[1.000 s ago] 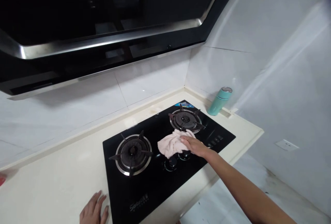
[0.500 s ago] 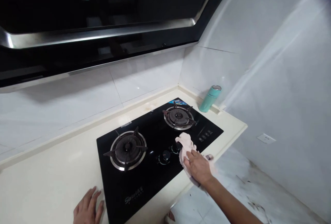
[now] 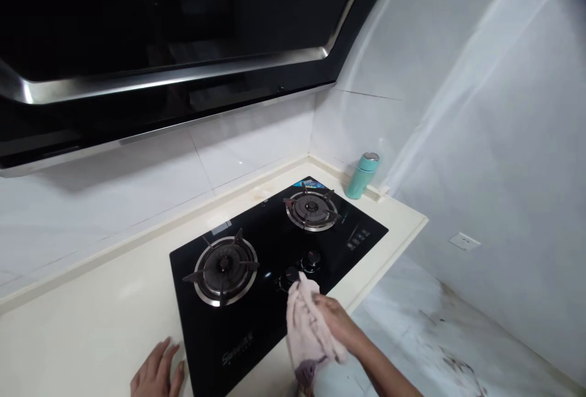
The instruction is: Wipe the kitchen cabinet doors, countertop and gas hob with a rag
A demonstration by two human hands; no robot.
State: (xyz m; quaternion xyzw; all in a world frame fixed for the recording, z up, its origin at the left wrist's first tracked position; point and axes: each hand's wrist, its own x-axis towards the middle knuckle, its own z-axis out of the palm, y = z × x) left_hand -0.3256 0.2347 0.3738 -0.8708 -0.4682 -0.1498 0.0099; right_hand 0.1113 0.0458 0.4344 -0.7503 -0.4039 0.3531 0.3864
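In my right hand [image 3: 336,320] is a pale pink cloth [image 3: 306,327], bunched at the top and hanging over the front edge of the black gas stove [image 3: 270,317]. The cloth's upper tip reaches the left control knob [image 3: 290,276] and partly covers it. Just behind stands the right control knob [image 3: 312,259], uncovered. My left hand [image 3: 156,372] rests open on the cream countertop [image 3: 91,324], beside the stove's left edge, with its fingers spread. The left burner [image 3: 224,269] and right burner [image 3: 312,209] carry dark pan supports.
A black range hood [image 3: 183,91] hangs low over the stove. A teal flask [image 3: 361,177] stands at the back right corner of the counter. The counter's right end [image 3: 423,221] stops short of a grey wall with a socket [image 3: 464,241].
My right hand has moved the cloth left and toward me, from the right knob to the left knob. The cloth now hangs lower. My left hand has stayed in place.
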